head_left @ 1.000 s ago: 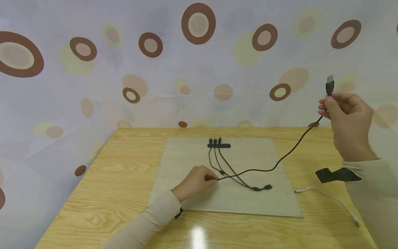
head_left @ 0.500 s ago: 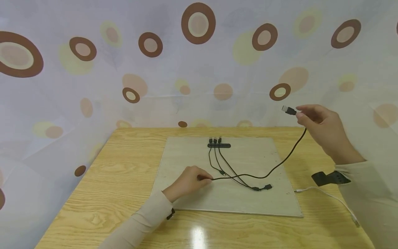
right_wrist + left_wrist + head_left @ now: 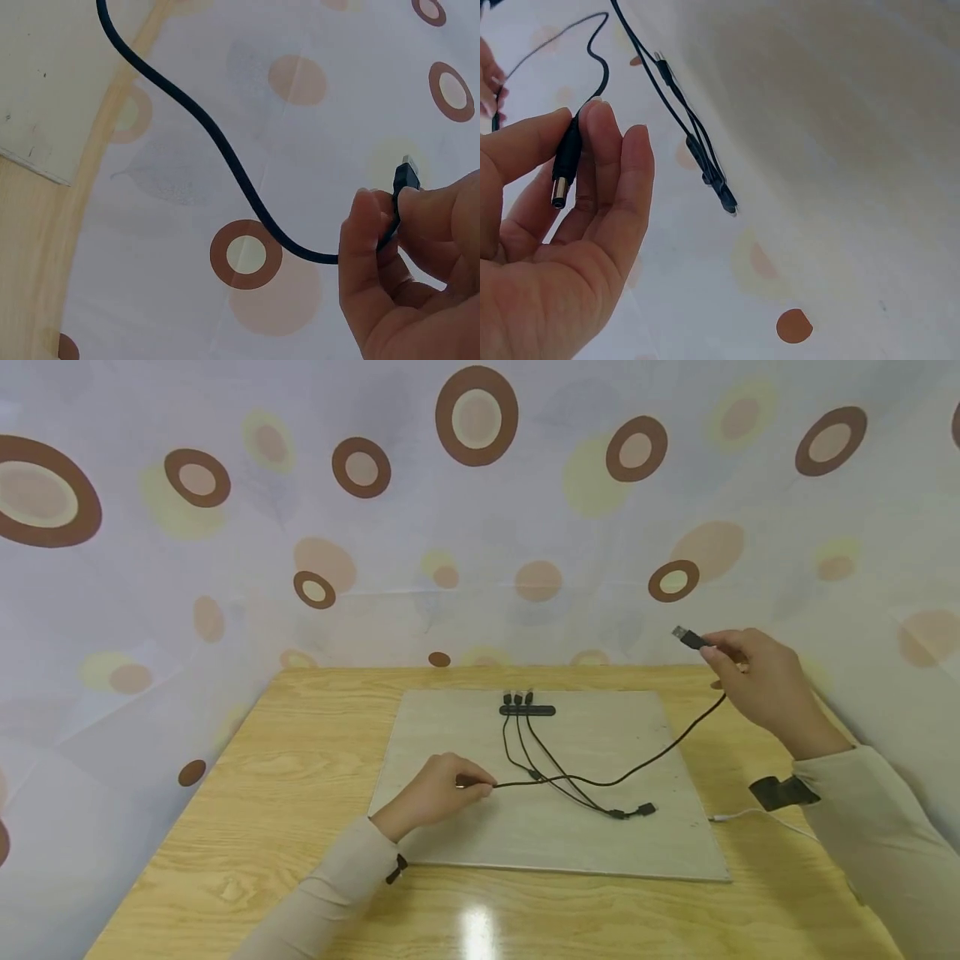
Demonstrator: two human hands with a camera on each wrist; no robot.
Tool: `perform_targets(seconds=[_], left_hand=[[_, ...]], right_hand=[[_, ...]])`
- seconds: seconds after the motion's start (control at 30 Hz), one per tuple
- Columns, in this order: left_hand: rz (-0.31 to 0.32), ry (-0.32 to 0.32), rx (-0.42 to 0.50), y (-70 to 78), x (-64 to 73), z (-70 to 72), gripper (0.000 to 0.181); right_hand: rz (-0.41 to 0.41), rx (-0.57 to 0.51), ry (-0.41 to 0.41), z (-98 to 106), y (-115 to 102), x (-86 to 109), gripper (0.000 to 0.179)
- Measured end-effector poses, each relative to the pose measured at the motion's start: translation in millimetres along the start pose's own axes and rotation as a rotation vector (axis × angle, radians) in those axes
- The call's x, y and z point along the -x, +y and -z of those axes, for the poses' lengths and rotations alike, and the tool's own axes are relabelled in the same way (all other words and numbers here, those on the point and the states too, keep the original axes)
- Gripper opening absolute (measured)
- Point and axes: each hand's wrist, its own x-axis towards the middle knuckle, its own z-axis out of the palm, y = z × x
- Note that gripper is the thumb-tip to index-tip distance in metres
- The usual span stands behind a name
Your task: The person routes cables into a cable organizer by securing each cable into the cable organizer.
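A black USB cable [image 3: 642,767] hangs in a loose curve between my two hands. My right hand [image 3: 768,689] is raised above the table at the right, pinching the cable just behind its USB-A plug [image 3: 406,177], whose metal end points up and left in the head view. Low over the pale board [image 3: 465,839], my left hand [image 3: 433,789] pinches the cable's other end. In the left wrist view this end is a round barrel plug [image 3: 567,154] with a bare metal tip. The held cable passes across several thin black cables [image 3: 555,767] on the board.
At the board's back edge lies a black cable holder [image 3: 546,711] with three cable plugs [image 3: 517,699] at it. A white cable [image 3: 772,814] lies right of the board, partly behind the right sleeve. Patterned cloth [image 3: 480,527] rises behind the wooden table [image 3: 247,810].
My right hand has come down and left, its USB plug turning from upright to pointing left. My left hand has slid left with the barrel end.
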Motion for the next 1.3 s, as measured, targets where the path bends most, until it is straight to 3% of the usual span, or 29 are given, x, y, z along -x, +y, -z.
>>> perform_targets(seconds=[0.4,0.63,0.77,0.87,0.97,1.13,1.3], left_hand=[[0.003,0.057,0.034,0.0,7.4,10.6,0.011],[-0.027,0.138,0.177,-3.3,13.7,11.7,0.007],[-0.107,0.212,0.283,-6.0,15.2,13.9,0.012],[-0.156,0.246,0.336,-5.9,16.3,16.7,0.014],[-0.144,0.250,0.362,-4.5,18.2,19.2,0.014],[-0.086,0.256,0.398,-2.1,21.1,20.9,0.017],[-0.074,0.315,0.414,-2.2,21.5,20.1,0.016]], right_hand=[[-0.097,-0.059,0.011,-11,4,-1.7,0.042],[-0.202,-0.281,-0.154,-27,10,-3.4,0.051],[-0.284,-0.411,-0.255,-35,17,-4.4,0.055],[-0.320,-0.475,-0.298,-41,23,-4.7,0.050],[-0.324,-0.519,-0.308,-49,27,-4.7,0.040],[-0.310,-0.509,-0.298,-61,25,-6.0,0.045],[-0.292,-0.450,-0.268,-72,18,-9.9,0.056]])
